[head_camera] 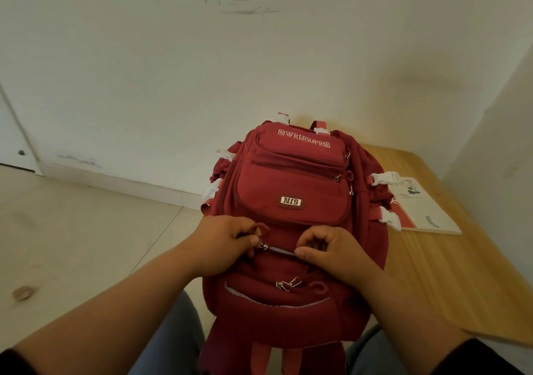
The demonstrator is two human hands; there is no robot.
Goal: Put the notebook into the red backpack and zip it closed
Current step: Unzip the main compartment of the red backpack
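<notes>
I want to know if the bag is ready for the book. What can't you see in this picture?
All in the head view:
- Inside of the red backpack: hidden by its own fabric.
- What the right hand pinches: covered by its curled fingers.
- The notebook: partly behind the backpack, cover print too small.
- The backpack's bottom straps: cut off by the lower edge.
- The left hand holds a zipper pull.

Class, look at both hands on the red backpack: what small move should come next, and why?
Probably the left hand should draw the zipper pull further along its track while the right hand holds the fabric steady. The red backpack shows only a short gap there, and the notebook lies outside on the table.
</notes>
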